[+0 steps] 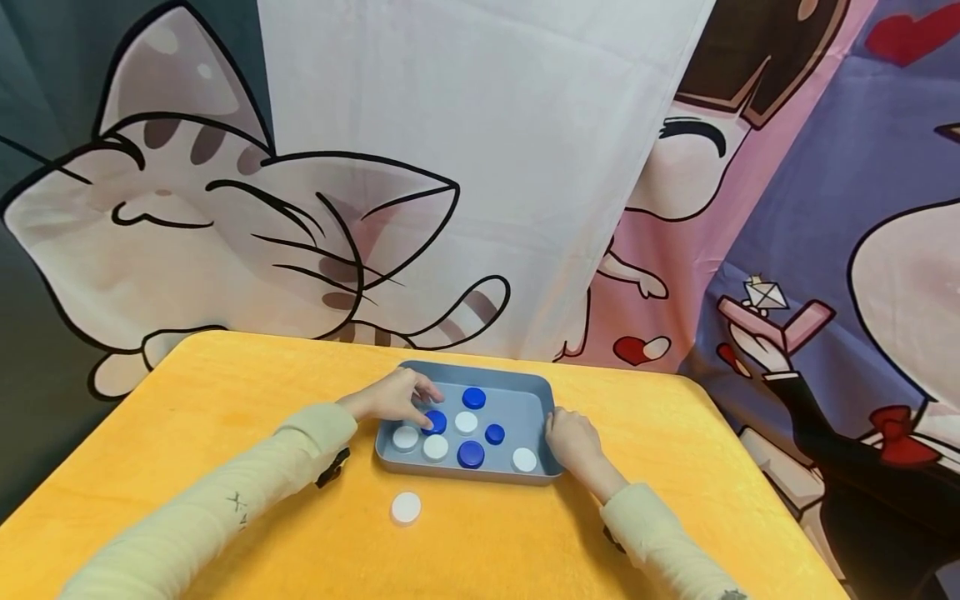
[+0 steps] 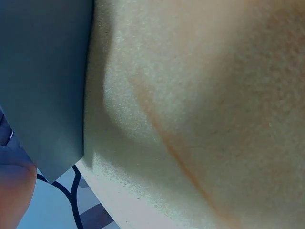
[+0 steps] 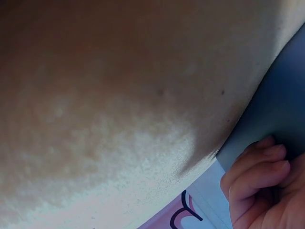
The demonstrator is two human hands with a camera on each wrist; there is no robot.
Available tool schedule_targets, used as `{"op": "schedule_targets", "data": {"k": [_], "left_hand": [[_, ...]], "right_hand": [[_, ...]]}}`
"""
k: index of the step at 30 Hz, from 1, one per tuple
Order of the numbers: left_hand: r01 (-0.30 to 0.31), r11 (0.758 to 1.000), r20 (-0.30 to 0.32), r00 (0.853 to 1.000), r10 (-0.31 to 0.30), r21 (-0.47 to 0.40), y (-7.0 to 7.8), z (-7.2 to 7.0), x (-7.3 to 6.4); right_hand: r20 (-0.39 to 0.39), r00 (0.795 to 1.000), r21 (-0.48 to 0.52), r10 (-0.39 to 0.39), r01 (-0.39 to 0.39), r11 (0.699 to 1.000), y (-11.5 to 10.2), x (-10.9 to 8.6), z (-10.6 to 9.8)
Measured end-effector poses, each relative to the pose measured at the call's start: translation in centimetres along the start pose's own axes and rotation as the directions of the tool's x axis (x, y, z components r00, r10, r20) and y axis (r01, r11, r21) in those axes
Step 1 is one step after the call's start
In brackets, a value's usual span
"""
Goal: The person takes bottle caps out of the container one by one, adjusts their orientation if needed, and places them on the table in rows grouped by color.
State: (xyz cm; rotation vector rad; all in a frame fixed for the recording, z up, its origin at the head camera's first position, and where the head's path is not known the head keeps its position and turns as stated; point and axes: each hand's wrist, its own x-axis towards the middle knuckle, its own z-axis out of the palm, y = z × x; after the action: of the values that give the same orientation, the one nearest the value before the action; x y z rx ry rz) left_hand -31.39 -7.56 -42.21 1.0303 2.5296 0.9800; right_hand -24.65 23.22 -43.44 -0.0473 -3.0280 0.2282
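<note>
A shallow grey-blue tray [image 1: 480, 477] holds several round, flat, cap-like pieces, some blue and some white. Over its left end reaches my left hand [image 1: 396, 395], thumb at the edge of a blue cap [image 1: 437, 423] and the other fingers spread above it. At the opposite end my right hand [image 1: 574, 440] grips the tray's right rim. In the right wrist view, curled fingers [image 3: 257, 176] lie against the tray's wall [image 3: 276, 105]. Skin fills most of the left wrist view, beside the grey tray wall [image 2: 43, 86].
One white cap [image 1: 406, 508] lies on the yellow tabletop [image 1: 300, 517] in front of the tray. Inside the tray, a small blue cap [image 1: 494, 434] and a white cap [image 1: 524, 459] sit toward the right. A cartoon-printed curtain [image 1: 480, 167] hangs behind the table's far edge.
</note>
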Motion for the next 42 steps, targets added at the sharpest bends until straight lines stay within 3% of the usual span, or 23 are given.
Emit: {"op": "schedule_targets", "data": {"k": [12,22,42], "left_hand": [[0.008,0.999,0.000,1.000,-0.008,0.032,-0.05,-0.03,0.01],[-0.041,0.994,0.043,0.998,0.037,0.100,-0.23,-0.21,0.21],[-0.011,0.994,0.061,0.998,0.005,0.110,0.27,0.09,0.52]], "right_hand": [[-0.016,1.000,-0.009,-0.016,0.016,1.000,-0.13,0.14,-0.09],[-0.019,1.000,-0.017,-0.011,0.010,1.000,-0.14,0.22,-0.19],[-0.024,1.000,-0.019,-0.013,0.012,1.000,-0.02,-0.04,0.07]]}}
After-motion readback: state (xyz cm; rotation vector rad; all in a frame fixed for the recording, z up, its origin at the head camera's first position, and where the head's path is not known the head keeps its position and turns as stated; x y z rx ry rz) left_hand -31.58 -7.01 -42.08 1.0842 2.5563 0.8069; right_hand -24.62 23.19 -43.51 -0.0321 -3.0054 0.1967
